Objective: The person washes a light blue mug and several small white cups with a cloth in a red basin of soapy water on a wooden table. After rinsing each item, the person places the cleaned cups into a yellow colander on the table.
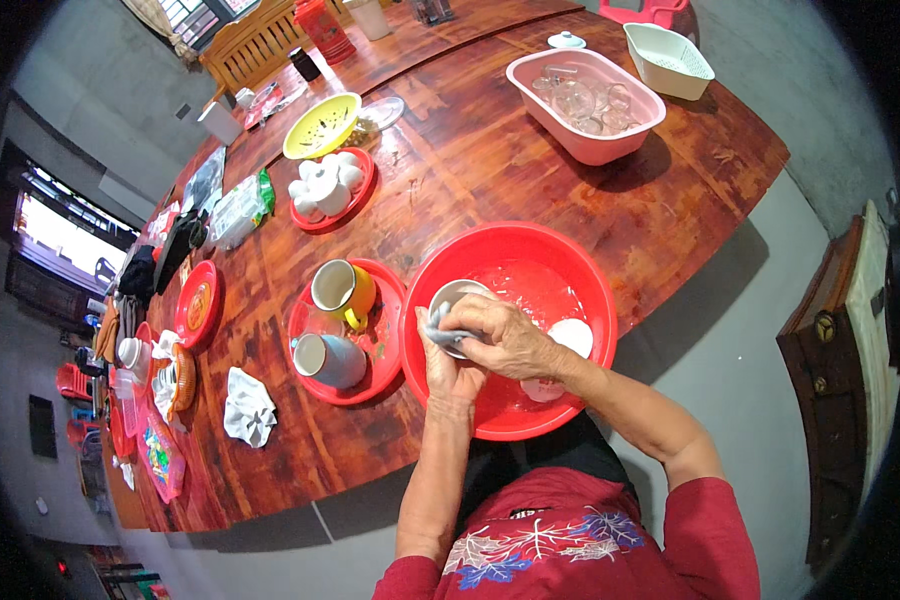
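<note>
Over a round red basin point(592, 265), my left hand point(448, 378) is closed around a white cup point(460, 288). My right hand point(510, 340) pinches a grey cloth point(437, 325) at the cup's mouth. Part of the cup is hidden behind the fingers. Water lies in the basin, with a white cup or similar round piece point(572, 336) near its right wall. Below my right wrist another pale piece point(542, 389) shows. Left of the basin, a yellow mug point(348, 290) and a light blue mug point(332, 361) rest on a red tray point(375, 382).
A pink tub point(592, 150) of glassware stands far right beside a white basket point(668, 62). White cups point(324, 188) fill a small red plate, near a yellow colander point(322, 125). A crumpled white cloth point(249, 408) lies left. Plates and bags crowd the table's left side.
</note>
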`<state>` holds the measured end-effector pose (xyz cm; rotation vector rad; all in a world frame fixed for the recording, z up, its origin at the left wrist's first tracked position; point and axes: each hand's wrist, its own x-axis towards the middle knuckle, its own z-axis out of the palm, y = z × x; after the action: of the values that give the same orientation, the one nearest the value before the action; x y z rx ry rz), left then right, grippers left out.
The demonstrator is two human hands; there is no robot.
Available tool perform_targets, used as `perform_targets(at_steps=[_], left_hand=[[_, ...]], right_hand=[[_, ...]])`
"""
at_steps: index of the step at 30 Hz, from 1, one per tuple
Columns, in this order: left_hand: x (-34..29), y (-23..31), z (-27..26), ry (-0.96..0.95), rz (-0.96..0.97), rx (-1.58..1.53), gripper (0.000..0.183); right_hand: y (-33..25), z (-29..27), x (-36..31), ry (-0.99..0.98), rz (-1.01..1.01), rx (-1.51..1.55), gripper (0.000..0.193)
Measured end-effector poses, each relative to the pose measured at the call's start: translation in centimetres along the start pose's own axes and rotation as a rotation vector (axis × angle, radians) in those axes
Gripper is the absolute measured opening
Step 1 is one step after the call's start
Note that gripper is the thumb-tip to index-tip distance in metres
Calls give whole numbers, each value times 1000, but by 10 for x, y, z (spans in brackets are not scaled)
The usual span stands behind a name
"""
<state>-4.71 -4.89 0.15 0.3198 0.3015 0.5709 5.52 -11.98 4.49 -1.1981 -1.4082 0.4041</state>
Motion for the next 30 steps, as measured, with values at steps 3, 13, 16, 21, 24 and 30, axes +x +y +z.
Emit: perform_targets(at_steps=[3, 13, 16, 21, 24, 30], left_hand=[[-2, 5, 3, 74, -22, 43, 59], [-6, 6, 16, 241, -94, 84, 57], [-5, 7, 12, 245, -122, 95, 55], [-7, 9, 9, 204, -144, 112, 56], [-5, 7, 9, 129, -160, 83, 57], [-2, 7, 9, 82, -40, 97, 55]], right_hand=[[-7, -20, -3, -265, 64, -154, 23], [58, -37, -16, -347, 532, -918, 25], [61, -49, -14, -627, 478, -604, 26], [-2, -55, -6, -246, 195, -249, 20], [11, -28, -3, -31, -130, -414, 18], [15, -3, -13, -134, -105, -975, 17]])
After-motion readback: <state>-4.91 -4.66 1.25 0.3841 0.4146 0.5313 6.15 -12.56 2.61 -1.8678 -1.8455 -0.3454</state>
